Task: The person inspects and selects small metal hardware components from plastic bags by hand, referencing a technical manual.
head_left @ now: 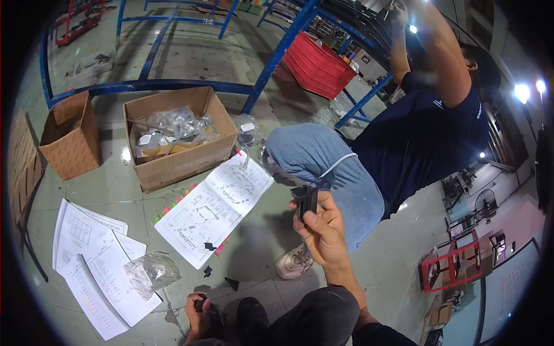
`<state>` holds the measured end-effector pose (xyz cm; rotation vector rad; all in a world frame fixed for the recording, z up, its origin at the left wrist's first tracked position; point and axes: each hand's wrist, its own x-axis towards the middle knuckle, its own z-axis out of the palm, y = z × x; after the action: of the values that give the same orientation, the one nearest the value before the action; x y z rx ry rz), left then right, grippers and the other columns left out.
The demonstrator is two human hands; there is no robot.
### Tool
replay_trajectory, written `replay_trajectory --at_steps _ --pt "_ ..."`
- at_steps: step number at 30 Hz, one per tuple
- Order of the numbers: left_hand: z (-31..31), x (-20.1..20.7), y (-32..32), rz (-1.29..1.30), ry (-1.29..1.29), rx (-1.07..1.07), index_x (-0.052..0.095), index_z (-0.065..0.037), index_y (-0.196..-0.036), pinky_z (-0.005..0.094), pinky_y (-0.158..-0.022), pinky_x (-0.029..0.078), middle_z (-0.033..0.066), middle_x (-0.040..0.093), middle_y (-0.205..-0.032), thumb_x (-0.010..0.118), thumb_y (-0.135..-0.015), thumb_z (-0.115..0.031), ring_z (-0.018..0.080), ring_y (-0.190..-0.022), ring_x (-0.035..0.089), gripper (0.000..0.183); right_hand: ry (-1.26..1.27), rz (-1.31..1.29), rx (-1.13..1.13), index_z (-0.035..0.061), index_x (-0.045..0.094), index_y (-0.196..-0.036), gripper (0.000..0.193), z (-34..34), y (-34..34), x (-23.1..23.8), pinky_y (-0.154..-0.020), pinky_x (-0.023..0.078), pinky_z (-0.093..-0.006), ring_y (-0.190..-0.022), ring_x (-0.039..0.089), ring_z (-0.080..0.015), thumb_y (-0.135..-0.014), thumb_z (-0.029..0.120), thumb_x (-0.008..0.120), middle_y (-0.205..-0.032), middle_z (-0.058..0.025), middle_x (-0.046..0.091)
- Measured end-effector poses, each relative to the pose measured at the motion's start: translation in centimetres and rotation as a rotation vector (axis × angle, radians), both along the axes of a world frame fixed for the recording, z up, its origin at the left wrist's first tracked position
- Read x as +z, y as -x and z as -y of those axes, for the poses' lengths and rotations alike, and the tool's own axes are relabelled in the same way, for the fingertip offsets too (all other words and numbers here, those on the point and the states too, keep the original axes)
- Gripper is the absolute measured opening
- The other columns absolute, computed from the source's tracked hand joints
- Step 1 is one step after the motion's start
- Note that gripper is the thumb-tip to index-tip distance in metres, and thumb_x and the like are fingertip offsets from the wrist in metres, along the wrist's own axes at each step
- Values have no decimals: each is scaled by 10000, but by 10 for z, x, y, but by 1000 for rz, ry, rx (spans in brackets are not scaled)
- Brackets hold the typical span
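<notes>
My right hand (pixel 324 230) is raised in front of me, thumb and fingers closed on a black bracket-like part (pixel 307 202) with a channel-shaped profile. Low down by my dark shoes, my left hand (pixel 195 316) is closed around a small black piece (pixel 199 301), mostly hidden by the fingers. Similar small black parts lie close by: one (pixel 209 246) on the lower edge of an open manual (pixel 199 216), another (pixel 208 270) on the floor, and a third (pixel 232 283) near my left hand. Pink and green tabs stick out from the manual's edges.
A cardboard box (pixel 184 168) of bagged hardware stands beyond the manual, beside a smaller carton (pixel 72 141). Loose sheets (pixel 86 277) and a clear plastic bag (pixel 151 274) lie left. A co-worker in jeans (pixel 346 173) crouches at right, arms raised. Blue frames (pixel 283 55) and a red bin (pixel 317 66) stand behind.
</notes>
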<state>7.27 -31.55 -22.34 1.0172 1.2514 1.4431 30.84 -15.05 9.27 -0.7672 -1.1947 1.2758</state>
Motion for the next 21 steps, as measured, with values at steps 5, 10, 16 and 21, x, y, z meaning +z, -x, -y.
replay_trajectory --at_steps 5,10,16,21 --pt "3 -15 -1 0 46 -27 453 -29 -917 286 -735 500 162 599 -972 627 -799 69 185 -849 592 231 63 -85 -35 57 365 -1150 247 -1 2 9 -680 543 -290 -770 655 -218 -958 84 518 -1088 -283 602" --pt "6 -18 -3 134 32 5 391 -37 -877 262 -661 500 182 590 -996 576 -838 78 151 -707 580 221 -16 28 -23 64 324 -1109 236 5 7 34 -677 559 -332 -808 676 -271 -962 93 506 -1090 -304 589" --pt "3 -12 0 -255 218 98 462 -77 -734 273 -506 381 29 411 -565 753 -812 -139 130 -539 333 308 -104 59 -64 55 355 -1043 224 -1 1 73 -750 564 -364 -933 658 -339 -913 55 538 -1129 -294 569" --pt "3 -31 -6 -290 127 103 410 -64 -710 264 -500 377 23 389 -559 725 -833 -79 106 -547 379 339 -246 216 -290 61 421 -955 213 -24 -6 107 -849 536 -383 -1100 584 -271 -867 21 611 -1223 -199 527"
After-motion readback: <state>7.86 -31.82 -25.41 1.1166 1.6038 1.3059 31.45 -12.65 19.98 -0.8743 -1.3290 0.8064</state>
